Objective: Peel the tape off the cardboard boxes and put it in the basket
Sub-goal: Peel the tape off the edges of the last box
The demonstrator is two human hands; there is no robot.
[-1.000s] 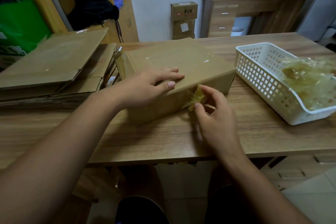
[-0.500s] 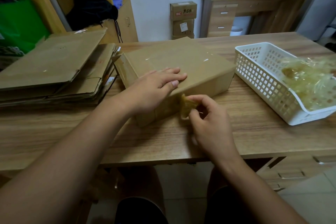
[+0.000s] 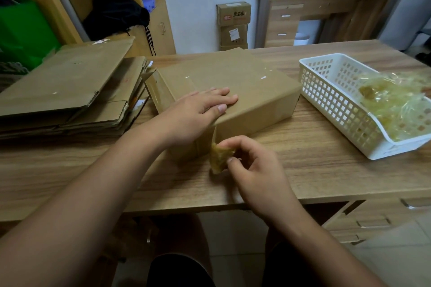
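Brownish tape (image 3: 219,158) — pulled further down box (image 3: 245,81) by right hand (image 3: 256,170).

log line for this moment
step: peel | left hand: flat on box | right hand: pinches tape | basket: scraps inside

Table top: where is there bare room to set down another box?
Bare wood runs along the table's near edge: widest between the right hand, which pinches the tape, and the basket, and in front of the flattened cardboard stack. A strip is free behind the cardboard box. Crowded: stack and box sit nearly against each other.
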